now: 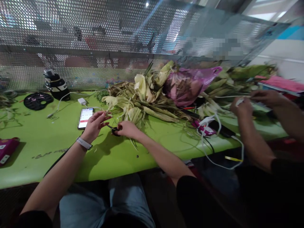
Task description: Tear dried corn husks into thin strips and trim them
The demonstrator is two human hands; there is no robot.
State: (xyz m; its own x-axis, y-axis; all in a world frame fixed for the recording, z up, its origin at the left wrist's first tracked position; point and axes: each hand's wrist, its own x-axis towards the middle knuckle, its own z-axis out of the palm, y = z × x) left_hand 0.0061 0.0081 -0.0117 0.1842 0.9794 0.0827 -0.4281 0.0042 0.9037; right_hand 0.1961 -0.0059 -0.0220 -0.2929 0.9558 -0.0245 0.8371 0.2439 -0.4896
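Observation:
Over the green table, my left hand point(96, 124) pinches thumb and forefinger together, its other fingers loosely stretched; whatever lies in the pinch is too small to make out. A pale watch band circles that wrist. My right hand point(129, 129) grips a pair of scissors point(115, 131) with dark handles, the blades pointing left toward my left hand. Just beyond both hands rises a heap of corn husks point(133, 107), green, pale yellow and dried brown. Behind my left hand lies a phone point(85, 117) with its screen lit.
At the back left stand a black bottle point(57, 85) and a black palette-like plate point(38, 101). A pink plastic bag point(187, 85) sits among the husks. White cables point(219, 126) loop over the right front edge. Another person's hands point(244, 106) work at the right. A perforated metal screen point(95, 41) borders the table.

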